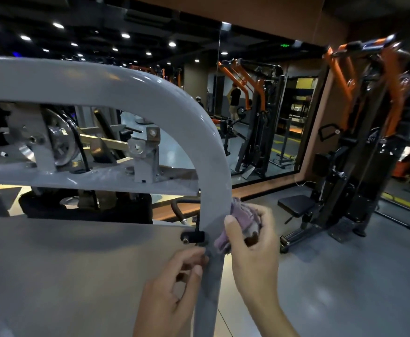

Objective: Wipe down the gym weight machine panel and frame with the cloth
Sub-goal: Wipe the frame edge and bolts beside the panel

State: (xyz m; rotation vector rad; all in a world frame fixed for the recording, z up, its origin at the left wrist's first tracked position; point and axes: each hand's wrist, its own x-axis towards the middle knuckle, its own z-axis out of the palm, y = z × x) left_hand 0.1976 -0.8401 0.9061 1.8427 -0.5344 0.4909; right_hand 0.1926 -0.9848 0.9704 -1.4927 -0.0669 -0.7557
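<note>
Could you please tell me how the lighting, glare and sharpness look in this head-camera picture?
Head view: dim gym, bright ceiling spots; glare streaks on the grey frame; wide-angle bending at the edges; the right hand gripping the cloth and the left hand are slightly soft.

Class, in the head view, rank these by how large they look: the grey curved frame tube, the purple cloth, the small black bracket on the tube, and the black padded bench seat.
1. Grey curved metal frame tube, largest by far.
2. Purple crumpled cloth and black padded bench seat: about alike, and the bench stands farther off, so unranked.
3. Small black metal bracket, smallest.
</note>
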